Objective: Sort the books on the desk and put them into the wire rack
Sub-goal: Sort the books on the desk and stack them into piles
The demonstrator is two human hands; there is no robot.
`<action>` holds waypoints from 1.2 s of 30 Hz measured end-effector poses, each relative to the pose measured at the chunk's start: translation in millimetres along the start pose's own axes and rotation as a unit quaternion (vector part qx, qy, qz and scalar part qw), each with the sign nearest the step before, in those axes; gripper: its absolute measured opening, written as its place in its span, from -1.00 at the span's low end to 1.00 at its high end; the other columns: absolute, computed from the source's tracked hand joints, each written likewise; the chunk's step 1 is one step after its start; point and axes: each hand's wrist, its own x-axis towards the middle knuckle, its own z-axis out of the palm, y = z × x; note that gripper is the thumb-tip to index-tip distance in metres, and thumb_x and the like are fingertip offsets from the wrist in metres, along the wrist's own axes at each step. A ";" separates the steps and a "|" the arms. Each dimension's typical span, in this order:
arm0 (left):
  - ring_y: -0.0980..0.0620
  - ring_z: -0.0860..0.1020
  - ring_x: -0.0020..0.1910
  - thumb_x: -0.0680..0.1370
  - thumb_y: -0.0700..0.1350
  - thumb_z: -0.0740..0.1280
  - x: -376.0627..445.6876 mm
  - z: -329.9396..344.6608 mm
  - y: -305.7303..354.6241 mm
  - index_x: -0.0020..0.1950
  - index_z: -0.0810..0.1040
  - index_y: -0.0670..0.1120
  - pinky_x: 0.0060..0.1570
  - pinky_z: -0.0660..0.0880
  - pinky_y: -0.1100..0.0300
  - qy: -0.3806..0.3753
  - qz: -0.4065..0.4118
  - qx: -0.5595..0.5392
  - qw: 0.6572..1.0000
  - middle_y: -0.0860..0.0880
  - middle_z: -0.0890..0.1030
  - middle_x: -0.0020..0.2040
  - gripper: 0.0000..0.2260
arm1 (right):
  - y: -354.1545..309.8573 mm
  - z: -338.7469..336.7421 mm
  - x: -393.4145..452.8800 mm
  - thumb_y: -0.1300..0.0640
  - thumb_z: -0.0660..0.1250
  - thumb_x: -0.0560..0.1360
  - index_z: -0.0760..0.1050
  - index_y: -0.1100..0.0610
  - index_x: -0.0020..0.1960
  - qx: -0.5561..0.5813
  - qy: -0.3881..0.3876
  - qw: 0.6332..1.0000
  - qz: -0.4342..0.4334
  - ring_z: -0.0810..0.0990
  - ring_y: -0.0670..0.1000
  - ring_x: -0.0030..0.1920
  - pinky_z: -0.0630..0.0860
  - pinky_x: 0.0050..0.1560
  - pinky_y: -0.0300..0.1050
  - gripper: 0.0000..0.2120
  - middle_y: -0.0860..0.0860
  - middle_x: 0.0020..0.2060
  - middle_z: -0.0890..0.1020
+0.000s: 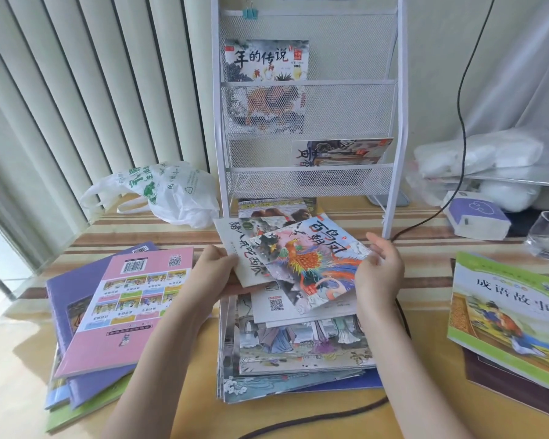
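Pink-backed book (126,307): face down on the left stack.
Left hand (217,274): curled round a white picture book (238,248) — lifted off the middle stack (295,353).
Right hand (379,274): pinches the phoenix-cover book (311,264).
Wire rack (308,99): behind, two books inside.
Green-bordered book (507,315): far right.

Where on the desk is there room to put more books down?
Bare desk lies between the middle stack and the green book, crossed by a black cable. The near edge is free too. By the wire rack it is crowded.
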 end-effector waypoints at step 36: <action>0.05 0.60 -0.50 0.58 -0.27 0.21 -5.6 8.2 -0.4 0.04 0.47 -0.22 -0.45 0.55 0.28 0.032 0.145 -0.011 0.989 0.00 0.67 -0.37 -0.91 | -6.4 -24.6 21.4 0.13 0.37 0.48 0.53 0.19 0.15 -0.234 -0.248 0.939 -0.040 0.57 0.05 -0.11 0.41 -0.27 -0.16 -0.73 0.04 -0.03 0.64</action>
